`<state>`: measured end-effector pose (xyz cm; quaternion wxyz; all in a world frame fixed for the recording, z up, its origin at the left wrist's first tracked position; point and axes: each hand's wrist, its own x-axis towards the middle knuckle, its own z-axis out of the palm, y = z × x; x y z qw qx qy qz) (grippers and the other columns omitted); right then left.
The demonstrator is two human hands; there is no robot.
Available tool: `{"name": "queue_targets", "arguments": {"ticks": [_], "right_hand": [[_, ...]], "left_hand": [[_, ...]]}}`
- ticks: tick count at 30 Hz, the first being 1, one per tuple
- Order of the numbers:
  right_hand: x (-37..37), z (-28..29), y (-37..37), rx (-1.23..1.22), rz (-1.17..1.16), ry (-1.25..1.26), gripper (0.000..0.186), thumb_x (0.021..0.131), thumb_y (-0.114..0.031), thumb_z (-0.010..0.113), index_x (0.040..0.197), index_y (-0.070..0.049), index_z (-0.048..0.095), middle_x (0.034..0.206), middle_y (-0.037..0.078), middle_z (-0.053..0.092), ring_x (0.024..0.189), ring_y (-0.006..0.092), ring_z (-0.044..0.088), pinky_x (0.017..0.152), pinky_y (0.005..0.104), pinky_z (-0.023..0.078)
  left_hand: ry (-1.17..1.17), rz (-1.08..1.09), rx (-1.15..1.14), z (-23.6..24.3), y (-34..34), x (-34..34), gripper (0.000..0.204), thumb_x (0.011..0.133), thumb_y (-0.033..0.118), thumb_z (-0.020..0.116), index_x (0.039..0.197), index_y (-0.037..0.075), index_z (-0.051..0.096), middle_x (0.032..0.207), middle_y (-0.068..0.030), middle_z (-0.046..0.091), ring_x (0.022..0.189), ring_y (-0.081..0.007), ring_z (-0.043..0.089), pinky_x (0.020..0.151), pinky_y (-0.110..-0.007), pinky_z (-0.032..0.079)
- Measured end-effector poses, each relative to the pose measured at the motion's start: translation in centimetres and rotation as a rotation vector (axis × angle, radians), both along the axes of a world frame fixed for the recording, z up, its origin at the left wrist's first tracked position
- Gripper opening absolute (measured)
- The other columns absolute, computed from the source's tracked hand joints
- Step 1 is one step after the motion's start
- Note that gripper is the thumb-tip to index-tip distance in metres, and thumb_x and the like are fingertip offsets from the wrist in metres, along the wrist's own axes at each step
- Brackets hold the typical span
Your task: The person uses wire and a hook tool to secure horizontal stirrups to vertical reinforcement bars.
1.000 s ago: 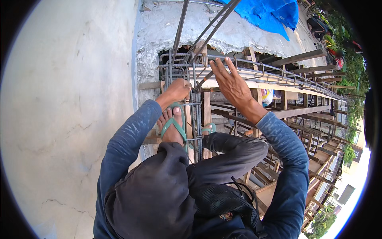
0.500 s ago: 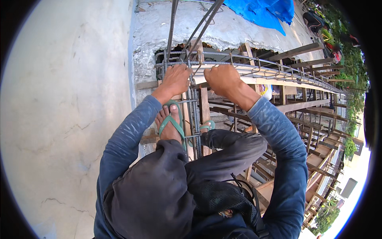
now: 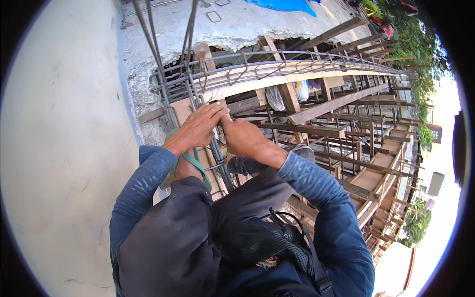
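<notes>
My left hand (image 3: 200,124) is closed, its fingers pressed together and reaching across to my right hand (image 3: 245,140). The right is curled into a fist, its thumb side meeting the left fingertips. Whatever small thing they grip is hidden between the fingers. Both are just above a bundle of steel reinforcing bars (image 3: 217,157) that runs back toward my feet. Beyond my hands, this bundle joins a long rebar cage (image 3: 292,63) with bent stirrups. A green flip-flop (image 3: 197,166) on my foot shows partly below my left forearm.
A plain wall (image 3: 64,148) rises on my left. Upright bars (image 3: 189,34) stand at the corner by a broken concrete edge (image 3: 136,89). Timber props and beams (image 3: 341,106) fill the drop on my right. A blue tarp (image 3: 289,6) lies on the far slab beside loose stirrups (image 3: 213,17).
My hands have drawn back from the bar joint toward my body and come together; before, they were apart at the cage's corner. The whole view has shifted, showing more of the right side.
</notes>
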<state>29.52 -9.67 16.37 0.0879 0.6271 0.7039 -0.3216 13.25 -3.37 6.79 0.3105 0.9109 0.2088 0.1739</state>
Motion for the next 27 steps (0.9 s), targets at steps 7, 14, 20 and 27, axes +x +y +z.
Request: {"name": "queue_targets", "arguments": {"ticks": [7, 14, 20, 27], "right_hand": [[-1.1, -3.8, -5.3, 0.157, -0.156, -0.032, 0.028, 0.083, -0.005, 0.057, 0.106, 0.003, 0.044, 0.076, 0.024, 0.069, 0.072, 0.0391, 0.071, 0.063, 0.0483, 0.057], [-2.0, -4.8, -6.4, 0.216, -0.202, -0.043, 0.027, 0.081, -0.003, 0.057, 0.105, 0.000, 0.044, 0.071, 0.023, 0.068, 0.067, 0.0378, 0.070, 0.058, 0.0469, 0.057], [-0.7, -4.9, -5.5, 0.100, -0.273, 0.122, 0.039, 0.077, -0.002, 0.060, 0.111, 0.004, 0.042, 0.083, 0.031, 0.067, 0.079, 0.0445, 0.068, 0.072, 0.0510, 0.056], [2.7, -2.8, -2.5, -0.073, -0.458, 0.512, 0.050, 0.078, -0.025, 0.072, 0.111, 0.009, 0.056, 0.090, 0.028, 0.067, 0.084, 0.0394, 0.069, 0.076, 0.0443, 0.054]], "left_hand": [[-0.017, -0.114, -0.080, -2.3, -0.8, 1.8, 0.053, 0.063, 0.006, 0.075, 0.114, 0.008, 0.060, 0.112, -0.0122, 0.063, 0.111, -0.0334, 0.058, 0.101, -0.045, 0.043], [-0.186, -0.007, 0.112, -4.9, -2.2, 2.1, 0.054, 0.058, 0.003, 0.074, 0.109, 0.004, 0.057, 0.098, -0.0137, 0.061, 0.096, -0.0340, 0.059, 0.090, -0.043, 0.045], [-0.295, 0.075, 0.234, -4.7, -2.7, 2.4, 0.062, 0.051, 0.004, 0.076, 0.108, 0.001, 0.054, 0.100, -0.0140, 0.059, 0.097, -0.0349, 0.056, 0.088, -0.044, 0.044], [-0.214, -0.131, 0.046, -2.6, -0.2, 3.3, 0.059, 0.053, 0.012, 0.078, 0.104, 0.002, 0.050, 0.092, -0.0137, 0.052, 0.091, -0.0362, 0.052, 0.086, -0.046, 0.042]]}}
